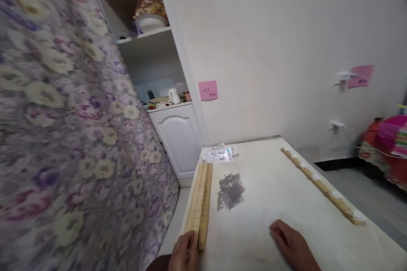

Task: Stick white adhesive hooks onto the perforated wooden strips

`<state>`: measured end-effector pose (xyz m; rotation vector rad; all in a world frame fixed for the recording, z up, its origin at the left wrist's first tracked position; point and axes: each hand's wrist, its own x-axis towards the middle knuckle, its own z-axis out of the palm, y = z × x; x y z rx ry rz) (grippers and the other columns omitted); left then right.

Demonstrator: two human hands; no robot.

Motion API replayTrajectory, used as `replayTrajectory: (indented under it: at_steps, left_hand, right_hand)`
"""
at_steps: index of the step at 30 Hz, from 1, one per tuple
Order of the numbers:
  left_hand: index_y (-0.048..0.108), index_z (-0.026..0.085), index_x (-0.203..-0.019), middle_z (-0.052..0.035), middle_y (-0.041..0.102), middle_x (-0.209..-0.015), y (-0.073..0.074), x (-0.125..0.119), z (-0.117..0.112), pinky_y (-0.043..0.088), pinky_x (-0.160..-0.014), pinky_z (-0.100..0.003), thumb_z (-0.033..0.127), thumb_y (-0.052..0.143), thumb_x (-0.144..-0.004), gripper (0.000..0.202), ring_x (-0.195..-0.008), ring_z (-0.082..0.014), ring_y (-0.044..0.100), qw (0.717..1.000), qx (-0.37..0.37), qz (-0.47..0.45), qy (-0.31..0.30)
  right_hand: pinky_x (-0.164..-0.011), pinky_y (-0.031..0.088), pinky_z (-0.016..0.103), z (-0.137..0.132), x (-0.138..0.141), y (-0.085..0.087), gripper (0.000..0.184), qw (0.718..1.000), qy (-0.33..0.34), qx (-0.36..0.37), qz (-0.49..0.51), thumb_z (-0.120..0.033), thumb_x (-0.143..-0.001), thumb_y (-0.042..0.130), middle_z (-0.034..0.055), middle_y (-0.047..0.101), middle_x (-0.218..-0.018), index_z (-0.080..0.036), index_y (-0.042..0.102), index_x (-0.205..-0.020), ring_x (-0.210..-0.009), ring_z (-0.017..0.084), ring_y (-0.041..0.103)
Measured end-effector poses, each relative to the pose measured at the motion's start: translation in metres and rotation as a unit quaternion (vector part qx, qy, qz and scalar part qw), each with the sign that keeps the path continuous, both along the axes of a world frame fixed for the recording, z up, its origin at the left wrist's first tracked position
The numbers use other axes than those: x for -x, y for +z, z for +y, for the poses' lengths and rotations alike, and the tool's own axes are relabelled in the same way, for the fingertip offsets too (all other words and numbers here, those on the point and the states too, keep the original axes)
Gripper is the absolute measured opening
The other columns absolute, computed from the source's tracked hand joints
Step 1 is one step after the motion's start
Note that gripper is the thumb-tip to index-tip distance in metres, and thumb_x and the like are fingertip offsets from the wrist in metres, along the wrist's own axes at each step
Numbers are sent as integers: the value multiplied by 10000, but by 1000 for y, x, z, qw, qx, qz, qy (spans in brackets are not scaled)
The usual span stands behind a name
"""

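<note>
Near the left edge of the table, my left hand (185,252) has its fingers closed at the near end of a pale wooden strip (197,203) with small holes along it. A darker wooden strip (206,205) lies right beside it, also with holes. My right hand (291,243) is above the near part of the table, fingers curled in, with nothing visible in it. Between and beyond the hands lies a heap of small clear plastic packets (231,190), with what look like metal hooks inside.
The white table (254,228) stands against a wall. Along its right edge lies a wooden strip (321,186) with several white round pieces on it. Clear packaging (218,154) lies at the far left corner. A floral curtain (79,135) hangs at left, beside a shelf cabinet (178,139).
</note>
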<state>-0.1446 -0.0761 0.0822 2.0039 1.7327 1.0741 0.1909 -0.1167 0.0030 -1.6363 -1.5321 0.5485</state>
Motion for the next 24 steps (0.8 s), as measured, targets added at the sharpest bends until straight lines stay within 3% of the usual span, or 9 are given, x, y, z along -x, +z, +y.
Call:
replayTrajectory:
  at_steps: [3, 7, 10, 15, 19, 24]
  left_hand:
    - [668, 195, -942, -76, 715, -918, -16, 21, -2, 551, -770, -329, 452, 474, -809, 348, -875, -231, 672, 998, -9, 40, 42]
    - [673, 192, -940, -86, 702, -906, -38, 31, -18, 533, -806, -348, 367, 458, -840, 295, -874, -227, 655, 994, -36, 98, 27]
    - [672, 197, -975, -102, 690, -984, -44, 26, -25, 521, -837, -381, 322, 513, -826, 251, -923, -244, 640, 986, -58, 155, 8]
    - [628, 187, -1090, -115, 625, -1160, -33, 6, -17, 454, -946, -397, 199, 549, -786, 314, -1096, -260, 560, 971, -41, 231, -34]
    - [625, 209, -1054, -75, 612, -1123, -17, -6, -8, 417, -926, -336, 70, 466, -765, 358, -1067, -222, 533, 958, 29, 276, -67]
    - [621, 227, -1016, -46, 591, -1115, -5, -4, 1, 373, -936, -288, 91, 488, -773, 308, -1054, -197, 501, 948, 78, 288, -110]
  right_hand:
    - [-667, 444, 268, -2, -1, -3, 250, 1000, 6, 10, -2, -426, -879, 402, -2, 676, -720, -249, 572, -831, -691, 190, 628]
    - [-694, 461, 277, -1, -5, -10, 276, 999, 15, 33, 4, -471, -872, 405, 9, 703, -785, -260, 583, -871, -737, 202, 648]
    - [-697, 466, 282, -1, -6, -13, 290, 999, 22, 47, 0, -497, -871, 404, 8, 703, -785, -270, 583, -878, -740, 206, 651]
    - [-712, 469, 290, -2, -5, -10, 301, 998, 24, 50, -6, -504, -881, 384, 17, 698, -801, -267, 570, -884, -759, 206, 649]
    - [-714, 479, 285, -3, -4, -7, 306, 999, 21, 51, 0, -502, -881, 384, 19, 709, -804, -267, 580, -887, -748, 201, 654]
    - [-692, 495, 258, -2, -5, -5, 299, 998, 32, 52, 4, -504, -855, 424, 13, 718, -794, -256, 590, -872, -731, 194, 663]
